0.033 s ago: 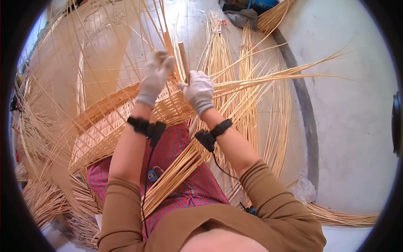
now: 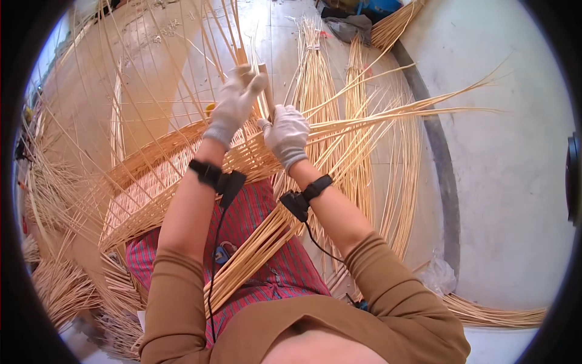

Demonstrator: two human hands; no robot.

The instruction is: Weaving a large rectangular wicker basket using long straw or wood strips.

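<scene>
My left hand (image 2: pixel 235 100), in a pale glove, is raised above the far end of a woven wicker basket (image 2: pixel 139 200), beside a short wooden piece (image 2: pixel 263 79). Its fingers are bent closed; what they hold is hidden. Just right of it my right hand (image 2: pixel 285 133), gloved too, grips the lower part of that wooden piece at the basket's corner, where long loose rods (image 2: pixel 394 112) fan out rightward. Tall thin stakes rise from the basket, which lies across my lap on striped red cloth (image 2: pixel 254 203).
Bundles of long rods (image 2: pixel 315 73) lie beyond my right hand, with a dark bag (image 2: pixel 348 27) behind them. More loose rods (image 2: pixel 60 285) are heaped at the left. A crumpled plastic bag (image 2: pixel 439 273) lies at the right, near a curved dark strip (image 2: pixel 433 133) on the floor.
My left hand has moved a little up and to the right, closer to the wooden piece. My right hand has stayed almost in place.
</scene>
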